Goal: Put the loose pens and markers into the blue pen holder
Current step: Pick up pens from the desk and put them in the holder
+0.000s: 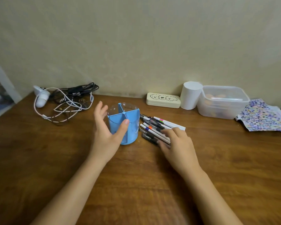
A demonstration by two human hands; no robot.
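The blue pen holder [131,125] stands upright on the wooden desk, round, split into compartments that look empty. My left hand [106,127] is spread around its left side, thumb across the front wall, fingers apart; whether it touches is unclear. A pile of loose pens and markers [152,125] lies flat just right of the holder, black and white barrels with coloured bands. My right hand [177,142] rests palm down on the near end of that pile, fingers over several pens, none lifted.
A tangle of white and black cables with a white plug [62,99] lies at the back left. Along the wall stand a cream case [163,100], a white cylinder [191,95] and a clear plastic box [222,102]. A patterned sheet [264,116] lies far right.
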